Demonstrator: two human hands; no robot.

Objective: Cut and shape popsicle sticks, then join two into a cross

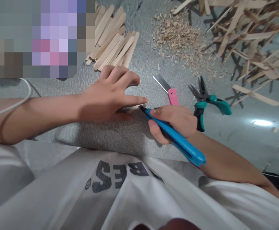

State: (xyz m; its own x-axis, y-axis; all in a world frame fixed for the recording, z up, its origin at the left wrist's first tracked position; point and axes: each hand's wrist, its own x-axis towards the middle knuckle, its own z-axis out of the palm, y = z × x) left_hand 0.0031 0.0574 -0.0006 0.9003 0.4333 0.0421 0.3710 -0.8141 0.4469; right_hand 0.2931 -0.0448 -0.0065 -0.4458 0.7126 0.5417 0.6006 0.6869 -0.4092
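Two hands work at the bench [139, 60]: left hand [108, 95] presses flat, fingers spread, on a stick [135, 108]; right hand [175, 123], grip clamped, holds a blue knife [177, 139] at it.

The left hand [108, 95] lies palm down with its fingers spread and stretched toward the right, index finger longest and pointing at the other hand; its bare forearm comes in level from the left edge. The right hand [175, 123] is curled in a fist-like grip, knuckles up, thumb tucked underneath, its forearm running down to the lower right.
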